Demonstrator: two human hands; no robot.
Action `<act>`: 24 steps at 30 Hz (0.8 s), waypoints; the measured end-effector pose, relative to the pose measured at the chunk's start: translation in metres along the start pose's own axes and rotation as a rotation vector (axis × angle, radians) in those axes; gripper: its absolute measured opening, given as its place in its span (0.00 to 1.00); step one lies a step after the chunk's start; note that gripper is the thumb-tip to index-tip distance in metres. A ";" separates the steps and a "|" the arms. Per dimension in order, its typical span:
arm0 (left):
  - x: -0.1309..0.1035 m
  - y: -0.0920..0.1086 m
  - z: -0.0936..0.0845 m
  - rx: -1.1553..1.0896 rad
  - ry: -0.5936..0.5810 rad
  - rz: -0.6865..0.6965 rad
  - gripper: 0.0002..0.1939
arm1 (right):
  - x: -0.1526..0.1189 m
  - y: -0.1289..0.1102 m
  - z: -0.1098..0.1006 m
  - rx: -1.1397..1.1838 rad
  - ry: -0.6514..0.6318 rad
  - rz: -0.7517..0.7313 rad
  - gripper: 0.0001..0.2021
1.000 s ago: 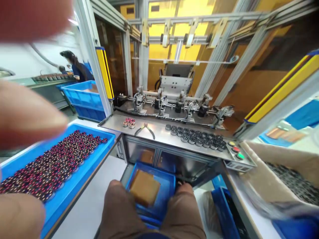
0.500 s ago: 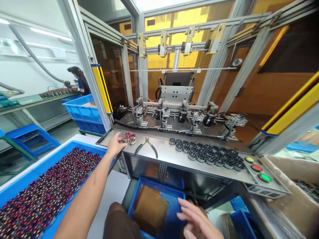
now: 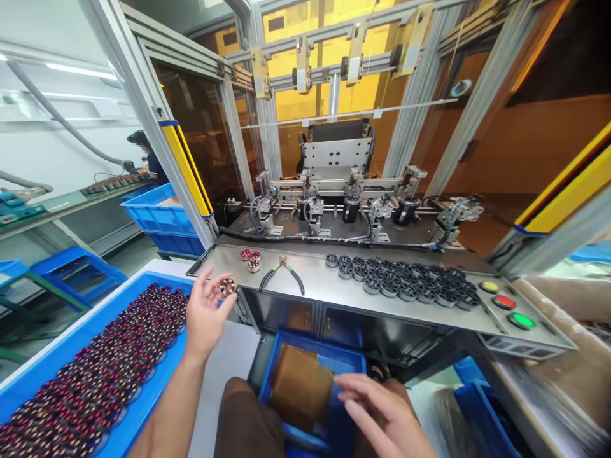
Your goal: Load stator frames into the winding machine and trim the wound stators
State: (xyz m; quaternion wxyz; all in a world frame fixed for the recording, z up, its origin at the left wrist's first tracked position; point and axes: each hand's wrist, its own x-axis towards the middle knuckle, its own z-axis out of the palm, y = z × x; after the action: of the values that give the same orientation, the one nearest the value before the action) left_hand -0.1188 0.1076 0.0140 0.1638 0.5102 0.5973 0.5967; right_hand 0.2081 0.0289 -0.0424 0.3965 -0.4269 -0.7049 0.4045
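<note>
My left hand point(image 3: 210, 308) is closed on a copper-wound motor stator point(image 3: 226, 288), held by its edges just off the front left corner of the machine's metal shelf. Three more red-and-copper stators point(image 3: 254, 264) sit on the shelf behind it. Beside them lie cutting pliers point(image 3: 283, 273) with dark green handles spread apart. Over my lap, my right hand point(image 3: 377, 407) hangs with fingers apart and holds nothing. On my left, a blue tray point(image 3: 165, 275) is filled with rows of similar stators point(image 3: 109, 356).
Many black ring-shaped parts point(image 3: 405, 280) crowd the right half of the metal shelf point(image 3: 315, 270). Yellow, red and green buttons point(image 3: 505, 301) sit at its right end. Behind stand machine fixtures point(image 3: 315, 213). A blue bin with cardboard point(image 3: 300, 385) is below. Another person point(image 3: 151, 162) works far left.
My left hand has lifted a stator off the shelf and drawn it back toward me. My right hand stays low over my lap. The view has shifted slightly.
</note>
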 end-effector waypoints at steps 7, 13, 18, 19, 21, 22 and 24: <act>-0.128 0.046 0.018 -0.294 -0.202 0.135 0.31 | 0.045 -0.064 0.020 0.366 -0.183 0.123 0.19; -0.159 0.049 0.017 -0.302 -0.360 0.186 0.33 | 0.028 -0.076 0.022 0.412 -0.219 0.239 0.22; -0.161 0.053 0.027 -0.398 -0.521 0.134 0.34 | 0.025 -0.076 0.007 0.487 -0.166 0.245 0.22; -0.161 0.054 0.031 -0.418 -0.528 0.126 0.35 | 0.026 -0.075 0.006 0.515 -0.185 0.255 0.22; -0.159 0.055 0.037 -0.455 -0.507 0.108 0.36 | 0.028 -0.068 0.002 0.589 -0.229 0.267 0.21; -0.158 0.056 0.040 -0.475 -0.492 0.098 0.37 | 0.029 -0.064 0.000 0.654 -0.263 0.275 0.21; -0.155 0.056 0.042 -0.515 -0.481 0.074 0.36 | 0.030 -0.052 -0.007 0.840 -0.363 0.300 0.18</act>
State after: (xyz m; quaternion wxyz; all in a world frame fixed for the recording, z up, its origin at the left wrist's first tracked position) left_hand 0.0041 -0.0075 -0.0110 0.4012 0.5997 0.3527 0.5959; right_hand 0.1898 0.0423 0.0138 0.3424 -0.2493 -0.4692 0.7749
